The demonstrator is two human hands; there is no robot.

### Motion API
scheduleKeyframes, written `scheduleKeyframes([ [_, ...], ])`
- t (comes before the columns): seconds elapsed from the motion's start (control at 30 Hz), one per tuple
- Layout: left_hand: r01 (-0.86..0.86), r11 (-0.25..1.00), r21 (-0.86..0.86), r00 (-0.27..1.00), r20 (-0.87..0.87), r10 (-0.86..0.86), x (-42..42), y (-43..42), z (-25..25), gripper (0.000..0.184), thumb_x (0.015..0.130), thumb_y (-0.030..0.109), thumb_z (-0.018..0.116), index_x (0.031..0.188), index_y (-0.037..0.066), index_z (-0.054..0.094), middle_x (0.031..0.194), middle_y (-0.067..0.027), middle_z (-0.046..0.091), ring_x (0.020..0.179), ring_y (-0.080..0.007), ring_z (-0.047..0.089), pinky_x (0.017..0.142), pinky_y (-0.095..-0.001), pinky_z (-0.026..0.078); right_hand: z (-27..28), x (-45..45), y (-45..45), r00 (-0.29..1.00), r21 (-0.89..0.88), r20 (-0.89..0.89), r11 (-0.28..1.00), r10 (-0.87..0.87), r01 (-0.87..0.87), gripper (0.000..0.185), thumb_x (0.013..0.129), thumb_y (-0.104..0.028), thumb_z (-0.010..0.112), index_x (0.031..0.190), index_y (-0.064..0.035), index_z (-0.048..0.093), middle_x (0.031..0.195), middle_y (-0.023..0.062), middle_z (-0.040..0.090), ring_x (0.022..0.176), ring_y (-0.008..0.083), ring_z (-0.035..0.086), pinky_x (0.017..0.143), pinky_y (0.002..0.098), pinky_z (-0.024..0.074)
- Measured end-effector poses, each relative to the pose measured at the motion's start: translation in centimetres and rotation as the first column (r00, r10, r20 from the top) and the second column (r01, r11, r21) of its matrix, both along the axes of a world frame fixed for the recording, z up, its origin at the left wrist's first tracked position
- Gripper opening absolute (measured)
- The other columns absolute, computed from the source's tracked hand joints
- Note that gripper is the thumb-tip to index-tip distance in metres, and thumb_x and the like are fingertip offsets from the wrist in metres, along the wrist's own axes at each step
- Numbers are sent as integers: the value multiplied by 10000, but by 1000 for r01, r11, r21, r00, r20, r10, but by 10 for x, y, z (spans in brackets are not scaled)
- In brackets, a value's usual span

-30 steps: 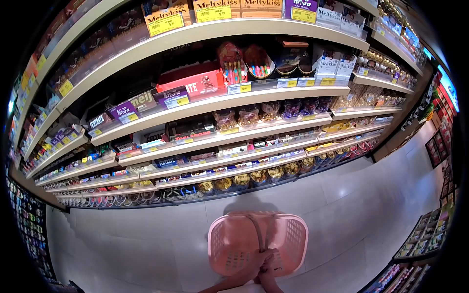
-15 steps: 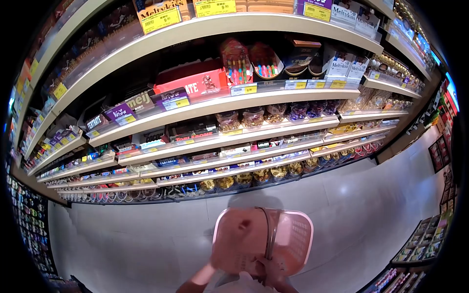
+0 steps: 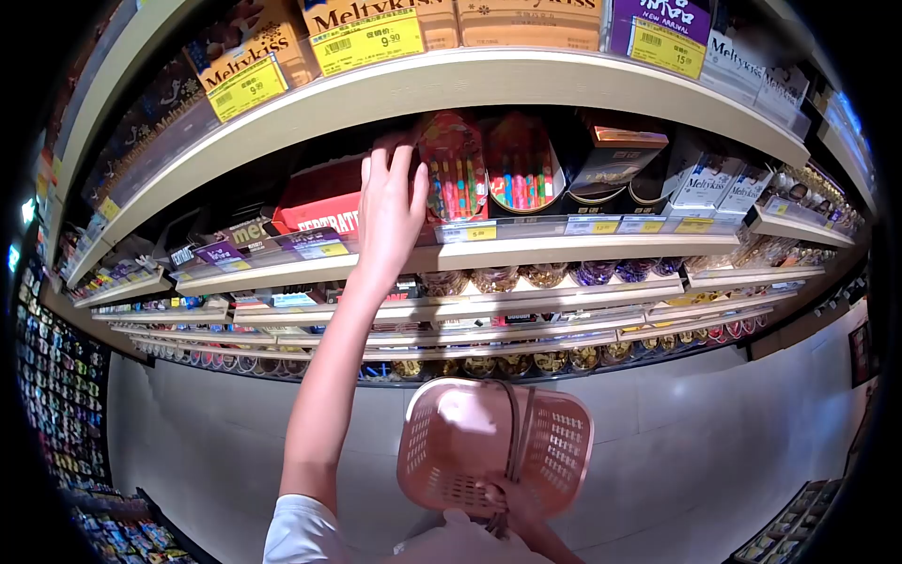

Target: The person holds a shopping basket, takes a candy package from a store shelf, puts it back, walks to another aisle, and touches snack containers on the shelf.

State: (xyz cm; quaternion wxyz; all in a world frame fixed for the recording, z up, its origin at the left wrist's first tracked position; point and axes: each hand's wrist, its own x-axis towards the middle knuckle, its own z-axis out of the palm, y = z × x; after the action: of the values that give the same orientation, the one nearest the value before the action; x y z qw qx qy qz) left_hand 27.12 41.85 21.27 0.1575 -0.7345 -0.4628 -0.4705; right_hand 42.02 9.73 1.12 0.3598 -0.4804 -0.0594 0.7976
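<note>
My left hand [image 3: 390, 202] is stretched up to a shelf, its fingers spread at the right end of a red box [image 3: 324, 202] with white lettering. The fingertips reach into the dark above and behind the box; I cannot tell whether they touch it. Just right of this hand stand two red-backed packs, a left pack [image 3: 455, 183] and a right pack [image 3: 522, 183], both with colourful sticks. Low in front of me, my right hand [image 3: 510, 496] is closed round the handle of a pink shopping basket [image 3: 423, 451]. The basket hangs upright with slotted sides.
Above runs a shelf edge [image 3: 489, 70] with Meltykiss boxes [image 3: 385, 23] and yellow price tags. Dark boxes and white Meltykiss packs [image 3: 709, 179] stand farther right. Lower shelves hold jars and boxes, with gold-topped jars [image 3: 550, 362] at the bottom. Grey floor [image 3: 235, 442] surrounds the basket.
My left hand has risen from beside the basket to the red box on the shelf. The shelves now look closer. My right hand still grips the basket handle.
</note>
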Motion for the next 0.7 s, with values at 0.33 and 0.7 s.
scheduleKeyframes([
  [0.33,7,991,-130,997,-75,-17,9,29,1,235,735,77,573,941,-23,519,800,-237,526,741,-383,532,680,-430,438,-2,14,40,998,53,-54,998,-24,27,181,847,-141,492,750,-15,578,484,-54,278,389,49,236,374,231,167],
  [0.7,106,899,-424,984,172,-35,-1,28,0,308,771,207,645,785,-92,569,532,-135,492,493,-129,408,495,-301,370,19,2,48,981,-16,0,981,-192,192,196,865,-164,464,756,-15,530,469,-58,260,386,37,242,354,195,190],
])
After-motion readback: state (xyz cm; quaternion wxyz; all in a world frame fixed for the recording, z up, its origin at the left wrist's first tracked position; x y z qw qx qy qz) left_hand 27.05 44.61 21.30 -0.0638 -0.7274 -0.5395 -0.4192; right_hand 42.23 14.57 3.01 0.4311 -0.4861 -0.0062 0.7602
